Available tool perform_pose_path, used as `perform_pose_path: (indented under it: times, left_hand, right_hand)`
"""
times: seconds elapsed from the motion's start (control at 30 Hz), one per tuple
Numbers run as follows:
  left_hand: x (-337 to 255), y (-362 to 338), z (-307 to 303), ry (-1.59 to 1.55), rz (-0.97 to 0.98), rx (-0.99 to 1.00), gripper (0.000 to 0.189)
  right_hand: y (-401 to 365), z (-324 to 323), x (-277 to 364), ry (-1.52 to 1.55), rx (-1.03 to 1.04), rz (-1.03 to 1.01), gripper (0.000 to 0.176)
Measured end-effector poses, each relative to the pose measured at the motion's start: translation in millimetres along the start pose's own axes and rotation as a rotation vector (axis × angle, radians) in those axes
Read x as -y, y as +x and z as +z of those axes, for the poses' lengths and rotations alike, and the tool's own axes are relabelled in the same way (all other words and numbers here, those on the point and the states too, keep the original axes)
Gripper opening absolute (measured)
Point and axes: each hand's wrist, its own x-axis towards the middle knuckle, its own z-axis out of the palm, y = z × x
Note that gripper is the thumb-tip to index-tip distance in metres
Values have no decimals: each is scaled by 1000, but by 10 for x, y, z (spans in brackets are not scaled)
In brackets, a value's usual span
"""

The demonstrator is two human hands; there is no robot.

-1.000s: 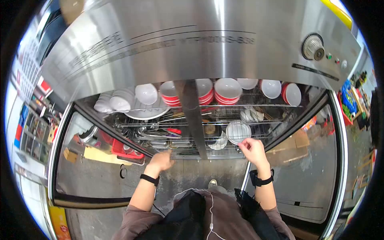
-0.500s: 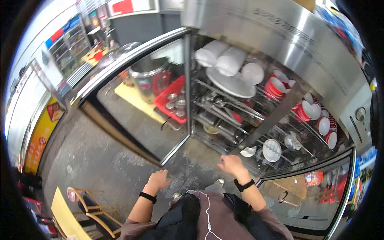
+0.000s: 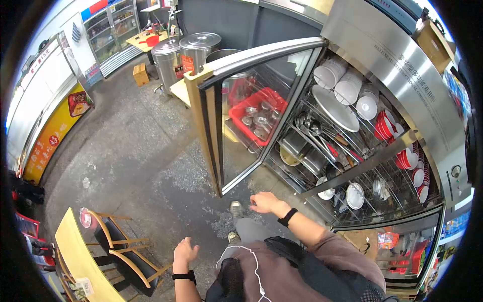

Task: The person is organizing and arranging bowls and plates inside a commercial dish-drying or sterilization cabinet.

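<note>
My right hand (image 3: 265,202) is held out over the floor, in front of the cabinet's open glass door (image 3: 241,121). Its fingers are loosely bent and it holds nothing. Lower down, my left hand (image 3: 186,250) hangs empty over the floor, thumb apart from the fingers. Neither hand touches anything. The steel disinfection cabinet (image 3: 372,45) stands open to my right. On its wire racks are stacked white bowls (image 3: 347,88), a large oval platter (image 3: 334,108), ladles and other utensils (image 3: 312,126), red-and-white bowls (image 3: 385,126) and a white plate (image 3: 354,195).
Behind the glass door sits a red basket (image 3: 244,132) of metal tins. Large steel pots (image 3: 200,46) stand at the back. A yellow table (image 3: 83,251) and black-seated chairs (image 3: 133,267) are at lower left. A second open door (image 3: 402,241) swings out at right.
The view has swung left, so the cabinet and its door now sit further right. Both hands have swung with my walking, staying empty. One foot has stepped forward.
</note>
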Motion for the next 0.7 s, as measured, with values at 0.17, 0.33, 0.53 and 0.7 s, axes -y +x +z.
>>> perform_pose_path:
  times: [0.17, 0.33, 0.53, 0.7]
  left_hand:
    - [-162, 218, -667, -187, 37, -185, 50]
    - [157, 612, -1209, -196, 60, -221, 47]
    - [666, 1084, -1956, -40, 11, -174, 47]
    - [904, 1683, -2540, -72, 16, -225, 47]
  right_hand:
    - [385, 585, -242, -120, 273, 157, 28]
    - [759, 1502, -582, 115, 305, 330, 39]
    - [1287, 1225, -236, 235, 377, 358, 33]
    - [1956, 1393, -89, 279, 329, 314, 35]
